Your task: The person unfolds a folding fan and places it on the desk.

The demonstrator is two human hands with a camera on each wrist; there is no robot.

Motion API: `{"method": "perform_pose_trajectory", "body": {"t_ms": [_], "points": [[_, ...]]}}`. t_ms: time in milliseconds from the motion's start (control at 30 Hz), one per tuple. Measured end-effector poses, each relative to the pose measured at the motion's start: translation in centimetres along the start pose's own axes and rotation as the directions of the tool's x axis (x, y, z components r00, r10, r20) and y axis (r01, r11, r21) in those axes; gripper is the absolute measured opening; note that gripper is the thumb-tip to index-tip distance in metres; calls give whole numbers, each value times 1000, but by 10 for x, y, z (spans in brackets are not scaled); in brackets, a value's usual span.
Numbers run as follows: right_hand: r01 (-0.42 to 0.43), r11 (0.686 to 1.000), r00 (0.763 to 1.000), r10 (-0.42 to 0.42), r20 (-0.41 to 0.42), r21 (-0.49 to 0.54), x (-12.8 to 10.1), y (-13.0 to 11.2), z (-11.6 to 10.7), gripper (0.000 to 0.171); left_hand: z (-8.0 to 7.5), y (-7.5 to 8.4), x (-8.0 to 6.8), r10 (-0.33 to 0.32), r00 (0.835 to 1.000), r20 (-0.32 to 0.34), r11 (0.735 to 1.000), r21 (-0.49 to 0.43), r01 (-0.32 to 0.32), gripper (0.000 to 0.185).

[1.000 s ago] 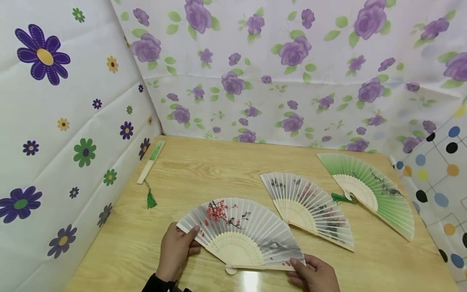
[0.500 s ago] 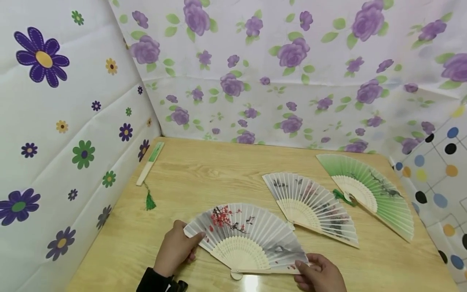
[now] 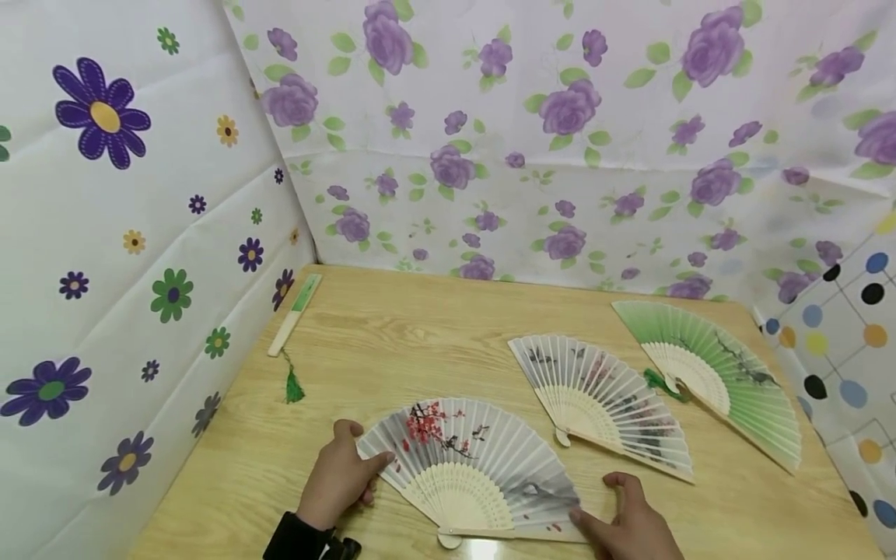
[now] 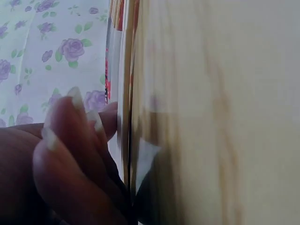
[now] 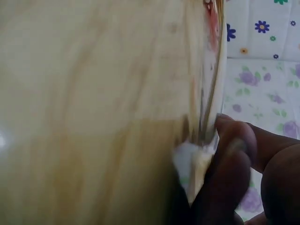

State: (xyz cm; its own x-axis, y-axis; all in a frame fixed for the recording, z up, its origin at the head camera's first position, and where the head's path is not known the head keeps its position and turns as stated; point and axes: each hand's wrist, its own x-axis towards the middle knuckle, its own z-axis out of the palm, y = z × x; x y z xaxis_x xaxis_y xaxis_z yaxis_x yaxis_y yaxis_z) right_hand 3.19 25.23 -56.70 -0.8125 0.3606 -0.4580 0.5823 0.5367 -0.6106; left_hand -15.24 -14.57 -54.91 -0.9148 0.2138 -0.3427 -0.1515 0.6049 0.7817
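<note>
A spread folding fan (image 3: 511, 459), white and grey with red blossoms and small birds, lies low over the table at the front. Its left edge is pinched by my left hand (image 3: 339, 476), thumb on top and index finger behind the edge. At the opposite corner, my right hand (image 3: 635, 523) touches the fan with its thumb, while the index finger stands spread away from the edge. The left wrist view has the fan (image 4: 124, 93) edge-on beside the left fingers (image 4: 70, 164). In the right wrist view, the thumb (image 5: 227, 121) is at the fan's edge.
Behind and right lie two more spread fans, a white floral one (image 3: 602, 400) and a green one (image 3: 728, 365) with a green tassel. A folded fan (image 3: 295, 315) with a tassel (image 3: 294, 386) lies at the table's (image 3: 392, 311) back left. Patterned cloths (image 3: 518, 210) enclose the sides.
The blossom fan has shifted slightly right and toward the front. My right hand's fingers have come off its corner and spread; the left hand keeps its grip.
</note>
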Motion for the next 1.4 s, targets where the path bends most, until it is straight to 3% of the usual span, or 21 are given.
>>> {"method": "perform_pose_trajectory", "body": {"t_ms": [100,233,300,367,433,500,600,633,733,833,967,1033,1100,1300,1367,1400], "points": [[-2,999,1000,3,-4,38,0,-1,-6,87,-5,0,-3,-12,1000,-1,1000,-12,12,66],[11,976,1000,-7,-20,219,3,-20,-22,71,-23,10,1,6,1000,-8,1000,-12,-6,51],[72,940,997,-63,-39,334,11,-41,-30,64,-38,21,12,59,998,-31,998,-10,-59,41],[173,904,985,-160,-64,392,24,-68,-36,59,-54,32,32,121,990,-75,993,-1,-121,35],[285,861,958,-275,-85,420,44,-98,-34,56,-72,42,59,178,975,-131,984,45,-173,38],[369,824,923,-377,-70,430,71,-129,-25,56,-90,46,93,198,964,-176,978,95,-184,47],[417,781,885,-466,-13,464,114,-167,-1,58,-115,40,146,173,962,-210,970,207,-130,60],[420,771,877,-481,5,479,128,-178,8,58,-121,29,169,179,957,-229,963,242,-122,64],[389,761,881,-473,34,519,163,-205,31,59,-140,1,229,196,948,-252,934,342,-102,68],[374,761,885,-464,42,531,185,-223,48,60,-152,-16,268,189,945,-267,918,390,-74,59],[343,769,891,-448,72,539,199,-234,59,61,-161,-1,261,81,982,-173,895,446,5,53],[335,770,893,-443,78,543,202,-234,61,60,-161,4,252,59,987,-148,876,481,20,54],[335,771,892,-444,81,542,202,-234,62,59,-159,8,244,80,985,-150,853,522,11,51],[356,787,885,-457,90,503,203,-228,67,58,-140,21,221,138,945,-297,828,559,54,25],[364,788,883,-462,86,496,205,-228,69,58,-131,18,223,177,917,-357,829,556,57,20],[369,791,882,-464,86,489,206,-229,69,58,-128,17,225,176,913,-368,830,554,63,20]]}}
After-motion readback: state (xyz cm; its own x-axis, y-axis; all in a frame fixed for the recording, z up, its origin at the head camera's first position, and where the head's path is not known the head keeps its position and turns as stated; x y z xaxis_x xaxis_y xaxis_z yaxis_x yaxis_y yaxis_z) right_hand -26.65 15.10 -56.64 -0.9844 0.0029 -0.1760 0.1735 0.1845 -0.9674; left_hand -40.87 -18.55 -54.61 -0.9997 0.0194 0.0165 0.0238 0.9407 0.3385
